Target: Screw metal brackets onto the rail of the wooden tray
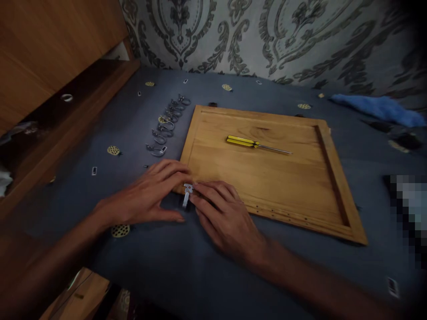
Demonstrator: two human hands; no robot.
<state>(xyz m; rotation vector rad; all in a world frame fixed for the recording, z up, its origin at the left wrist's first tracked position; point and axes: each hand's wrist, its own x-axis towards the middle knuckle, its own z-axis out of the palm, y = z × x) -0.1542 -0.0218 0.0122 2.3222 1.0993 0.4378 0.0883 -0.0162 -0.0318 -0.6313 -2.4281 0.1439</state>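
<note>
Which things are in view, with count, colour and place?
Board: one, brown, centre
Screwdriver: one, yellow and black, on the board
Metal piece: one, silver, board's near left corner
Metal loops: about six, grey, left of the board
Cloth: one, blue, far right
Cabinet: one, brown, left
Ring: one, white, at the cabinet
Table: one, grey-blue, under the board
Wall: one, grey patterned, behind
Blurred item: one, pale, right edge
Left hand: one, bare, near left
Right hand: one, bare, near centre

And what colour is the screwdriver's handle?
The screwdriver's handle is yellow with black, seen best in the head view.
</note>
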